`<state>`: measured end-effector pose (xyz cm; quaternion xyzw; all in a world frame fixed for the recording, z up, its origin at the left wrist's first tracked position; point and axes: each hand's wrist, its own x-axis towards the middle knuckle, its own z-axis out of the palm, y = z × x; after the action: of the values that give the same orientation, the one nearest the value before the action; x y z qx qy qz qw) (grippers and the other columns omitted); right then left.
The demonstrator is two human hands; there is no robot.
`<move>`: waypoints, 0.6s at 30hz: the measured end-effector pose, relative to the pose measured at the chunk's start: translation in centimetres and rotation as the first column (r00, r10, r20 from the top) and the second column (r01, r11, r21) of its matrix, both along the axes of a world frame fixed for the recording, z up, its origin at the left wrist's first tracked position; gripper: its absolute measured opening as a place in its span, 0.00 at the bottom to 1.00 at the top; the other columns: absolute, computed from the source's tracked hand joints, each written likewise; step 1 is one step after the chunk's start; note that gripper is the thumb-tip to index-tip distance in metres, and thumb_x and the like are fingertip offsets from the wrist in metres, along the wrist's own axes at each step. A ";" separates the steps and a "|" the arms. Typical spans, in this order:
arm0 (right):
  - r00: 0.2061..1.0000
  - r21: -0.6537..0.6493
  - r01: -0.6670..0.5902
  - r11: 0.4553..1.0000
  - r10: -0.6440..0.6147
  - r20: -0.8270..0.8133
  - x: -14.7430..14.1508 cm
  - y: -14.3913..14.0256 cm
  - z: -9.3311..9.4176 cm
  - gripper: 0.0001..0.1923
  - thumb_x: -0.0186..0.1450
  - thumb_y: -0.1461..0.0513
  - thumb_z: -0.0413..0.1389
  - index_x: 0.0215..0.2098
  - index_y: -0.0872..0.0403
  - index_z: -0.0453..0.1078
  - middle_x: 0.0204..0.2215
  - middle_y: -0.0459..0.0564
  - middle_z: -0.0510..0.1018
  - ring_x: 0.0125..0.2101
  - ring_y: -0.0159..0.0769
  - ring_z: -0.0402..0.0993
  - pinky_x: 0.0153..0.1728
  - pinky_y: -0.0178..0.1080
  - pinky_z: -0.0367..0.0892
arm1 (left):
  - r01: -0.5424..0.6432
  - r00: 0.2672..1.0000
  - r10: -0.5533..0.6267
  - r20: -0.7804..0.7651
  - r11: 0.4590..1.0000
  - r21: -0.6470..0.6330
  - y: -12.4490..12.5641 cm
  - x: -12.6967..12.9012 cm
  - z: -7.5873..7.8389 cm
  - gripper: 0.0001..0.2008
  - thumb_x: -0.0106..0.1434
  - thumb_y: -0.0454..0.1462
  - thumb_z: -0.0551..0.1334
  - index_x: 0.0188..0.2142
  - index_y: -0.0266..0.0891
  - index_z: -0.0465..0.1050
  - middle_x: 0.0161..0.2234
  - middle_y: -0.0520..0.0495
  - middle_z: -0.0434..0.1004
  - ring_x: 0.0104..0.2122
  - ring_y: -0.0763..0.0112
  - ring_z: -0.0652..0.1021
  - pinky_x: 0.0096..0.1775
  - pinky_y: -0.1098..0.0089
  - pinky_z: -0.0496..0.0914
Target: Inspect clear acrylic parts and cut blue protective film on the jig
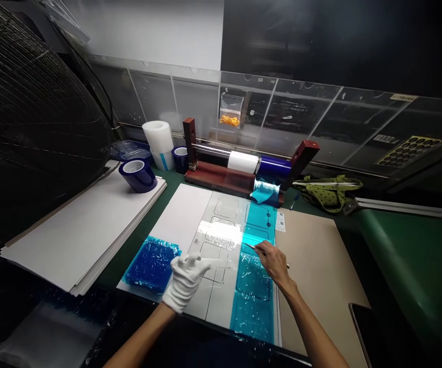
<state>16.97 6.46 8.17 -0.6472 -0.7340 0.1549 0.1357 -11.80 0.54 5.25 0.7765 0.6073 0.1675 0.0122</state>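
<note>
a: where are my hands now?
b: your gloved left hand (185,278) lies flat, fingers spread, pressing on the white panel (213,255), gripping nothing. your bare right hand (273,261) is pinched shut on a thin tool (252,247), its tip pointing to ten o'clock.
a: and the blue film strip (255,276)?
b: it runs along the panel's right side, under the tool tip. a crumpled blue film piece (152,264) lies at nine o'clock from my left hand; the tape roll rack (244,171) stands at twelve.
</note>
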 end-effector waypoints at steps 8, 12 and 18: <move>0.704 -0.084 0.538 0.839 -0.502 -0.502 6.6 -10.4 1.7 0.22 0.60 0.46 0.53 0.36 0.55 0.74 0.35 0.55 0.78 0.36 0.42 0.75 0.33 0.38 0.71 | 0.265 0.947 -0.233 0.222 0.956 -0.127 11.8 5.7 7.0 0.15 0.63 0.47 0.58 0.39 0.39 0.74 0.45 0.46 0.73 0.43 0.65 0.73 0.45 0.58 0.68; 0.539 -0.220 0.678 0.701 -0.678 -0.500 8.3 -15.0 0.3 0.26 0.54 0.43 0.56 0.35 0.55 0.75 0.35 0.54 0.79 0.37 0.45 0.76 0.33 0.39 0.72 | 0.395 0.896 -0.331 0.295 0.899 -0.189 16.0 10.7 7.0 0.15 0.64 0.44 0.58 0.45 0.35 0.69 0.44 0.46 0.72 0.42 0.64 0.75 0.43 0.59 0.72; 0.466 -0.305 0.739 0.600 -0.783 -0.412 8.9 -18.8 -1.1 0.27 0.51 0.40 0.56 0.33 0.53 0.76 0.35 0.54 0.80 0.37 0.47 0.76 0.29 0.37 0.72 | 0.427 0.878 -0.345 0.333 0.878 -0.217 18.2 14.7 5.7 0.15 0.64 0.43 0.58 0.45 0.35 0.69 0.42 0.47 0.73 0.37 0.68 0.75 0.37 0.65 0.73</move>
<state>25.88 -12.35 7.06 -0.8450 -0.2976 0.2724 0.3510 2.87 18.75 10.93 0.8405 0.4480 0.1825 0.2440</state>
